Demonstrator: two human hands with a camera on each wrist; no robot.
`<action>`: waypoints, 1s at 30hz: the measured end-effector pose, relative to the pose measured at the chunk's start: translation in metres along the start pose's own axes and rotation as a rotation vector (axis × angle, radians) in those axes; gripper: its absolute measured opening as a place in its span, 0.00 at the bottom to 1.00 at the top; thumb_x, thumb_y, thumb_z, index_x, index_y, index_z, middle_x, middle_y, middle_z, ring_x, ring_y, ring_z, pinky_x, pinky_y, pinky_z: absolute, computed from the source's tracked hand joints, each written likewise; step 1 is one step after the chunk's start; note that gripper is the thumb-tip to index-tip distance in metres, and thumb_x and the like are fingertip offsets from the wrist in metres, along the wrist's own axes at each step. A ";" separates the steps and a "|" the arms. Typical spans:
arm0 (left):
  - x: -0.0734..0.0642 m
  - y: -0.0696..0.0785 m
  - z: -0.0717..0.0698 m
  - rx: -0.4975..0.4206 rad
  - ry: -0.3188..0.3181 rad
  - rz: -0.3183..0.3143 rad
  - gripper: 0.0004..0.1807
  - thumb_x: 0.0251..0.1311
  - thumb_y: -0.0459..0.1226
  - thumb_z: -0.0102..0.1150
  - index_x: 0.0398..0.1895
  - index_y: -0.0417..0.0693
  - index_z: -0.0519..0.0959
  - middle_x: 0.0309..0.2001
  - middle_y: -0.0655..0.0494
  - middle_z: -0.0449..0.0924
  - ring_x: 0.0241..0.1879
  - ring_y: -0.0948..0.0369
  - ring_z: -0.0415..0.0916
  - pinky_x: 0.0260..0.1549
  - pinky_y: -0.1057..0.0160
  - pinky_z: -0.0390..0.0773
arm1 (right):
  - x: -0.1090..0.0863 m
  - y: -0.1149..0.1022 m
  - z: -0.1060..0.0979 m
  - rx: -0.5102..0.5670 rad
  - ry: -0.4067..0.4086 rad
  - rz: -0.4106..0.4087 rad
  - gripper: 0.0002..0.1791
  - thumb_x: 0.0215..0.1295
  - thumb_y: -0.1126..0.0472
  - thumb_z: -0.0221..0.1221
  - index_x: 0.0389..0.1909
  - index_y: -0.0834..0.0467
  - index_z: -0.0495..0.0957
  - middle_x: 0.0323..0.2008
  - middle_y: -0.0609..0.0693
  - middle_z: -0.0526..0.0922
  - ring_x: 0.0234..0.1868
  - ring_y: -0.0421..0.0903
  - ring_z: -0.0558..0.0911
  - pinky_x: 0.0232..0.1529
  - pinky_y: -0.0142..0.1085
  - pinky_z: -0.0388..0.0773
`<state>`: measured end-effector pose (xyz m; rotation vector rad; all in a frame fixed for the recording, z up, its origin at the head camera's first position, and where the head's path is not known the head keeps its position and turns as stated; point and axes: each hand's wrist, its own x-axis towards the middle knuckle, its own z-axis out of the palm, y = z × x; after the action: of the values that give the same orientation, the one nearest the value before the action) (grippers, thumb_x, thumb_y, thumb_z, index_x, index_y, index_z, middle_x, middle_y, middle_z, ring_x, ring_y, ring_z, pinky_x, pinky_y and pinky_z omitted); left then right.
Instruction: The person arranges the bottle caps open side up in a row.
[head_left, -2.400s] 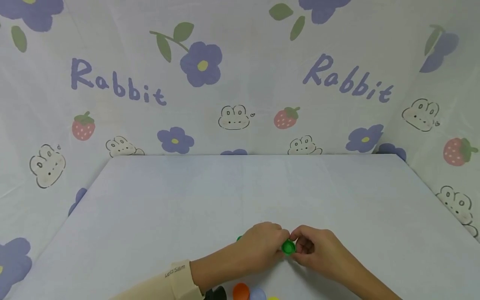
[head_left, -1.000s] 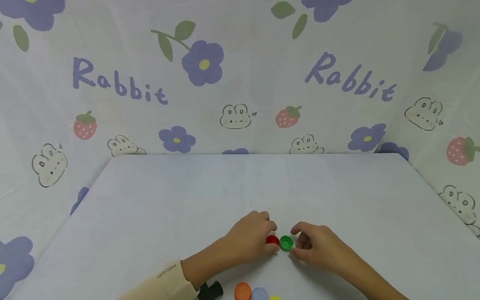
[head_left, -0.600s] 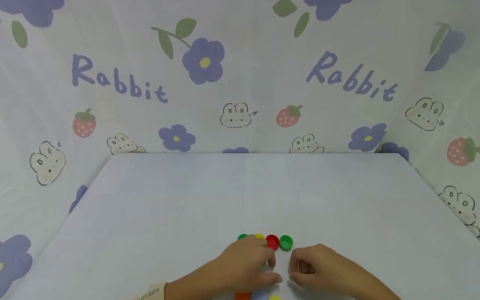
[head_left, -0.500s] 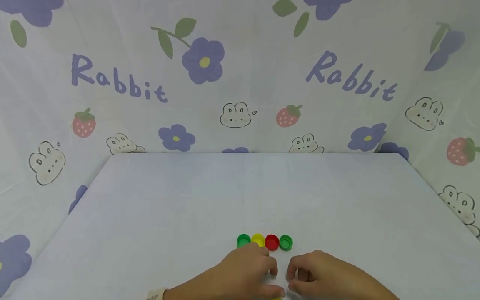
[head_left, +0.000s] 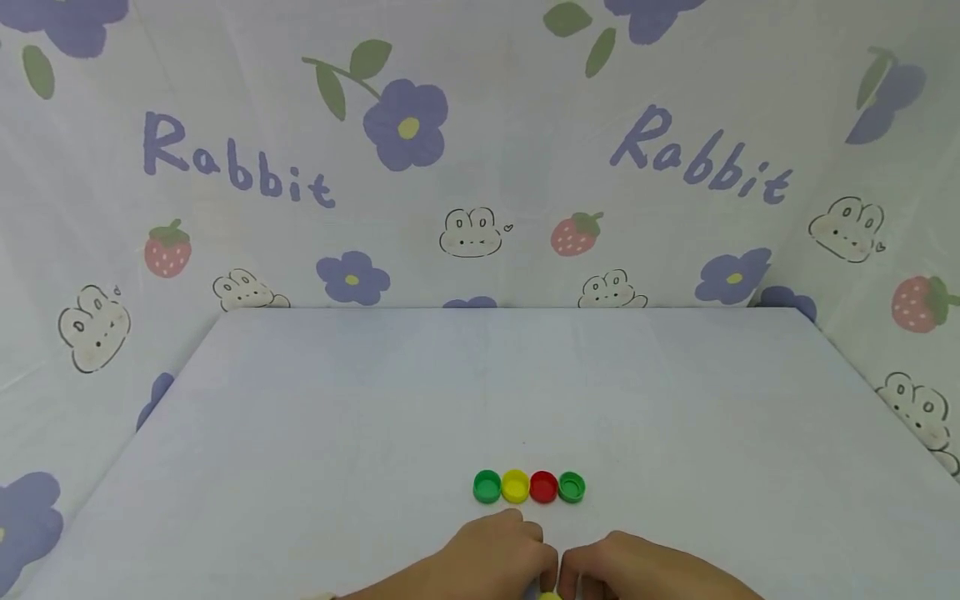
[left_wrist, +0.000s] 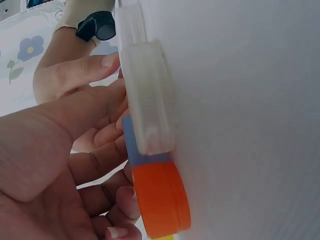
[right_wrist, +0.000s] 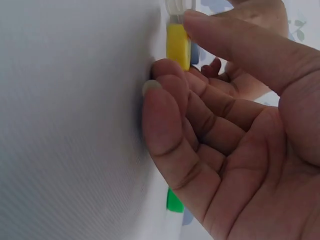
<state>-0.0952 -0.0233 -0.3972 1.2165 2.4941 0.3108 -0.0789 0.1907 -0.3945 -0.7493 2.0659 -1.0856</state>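
Several bottle caps form a row ahead of the hands in the head view: a green cap, a yellow one, a red one and another green one. At the bottom edge my left hand and right hand almost meet over a nearer yellow cap. My right thumb and index finger pinch this yellow cap in the right wrist view. My left fingers bend close beside a blue cap and an orange cap; their grip is partly hidden.
Pale translucent caps stand by the blue cap in the left wrist view. A black device sits on the right wrist. The white table is walled by cloth printed with rabbits and flowers.
Both hands have come away from the far row of caps and moved toward the bottom edge, closing in on the nearer yellow cap. The far row now shows whole.
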 end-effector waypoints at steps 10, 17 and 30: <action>-0.003 0.001 0.002 0.074 0.012 -0.014 0.13 0.60 0.55 0.70 0.32 0.59 0.84 0.24 0.71 0.68 0.26 0.71 0.59 0.28 0.75 0.62 | 0.007 0.002 0.008 -0.133 0.065 -0.060 0.07 0.65 0.53 0.69 0.33 0.44 0.79 0.19 0.32 0.72 0.21 0.30 0.72 0.24 0.27 0.73; -0.002 -0.005 0.006 0.059 0.007 0.017 0.13 0.62 0.53 0.69 0.29 0.57 0.82 0.22 0.70 0.67 0.26 0.71 0.59 0.24 0.72 0.63 | 0.011 0.004 0.012 -0.214 0.101 -0.094 0.07 0.65 0.51 0.69 0.34 0.47 0.81 0.20 0.31 0.74 0.22 0.30 0.74 0.26 0.28 0.76; 0.010 -0.027 0.036 -0.014 0.012 0.042 0.14 0.61 0.58 0.68 0.32 0.60 0.85 0.26 0.74 0.69 0.28 0.73 0.62 0.29 0.75 0.64 | 0.012 0.005 0.016 -0.167 0.108 -0.158 0.07 0.66 0.50 0.68 0.38 0.49 0.85 0.23 0.29 0.76 0.23 0.28 0.75 0.27 0.28 0.78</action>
<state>-0.1058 -0.0308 -0.4418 1.2659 2.4751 0.3461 -0.0748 0.1772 -0.4093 -0.9703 2.2407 -1.0680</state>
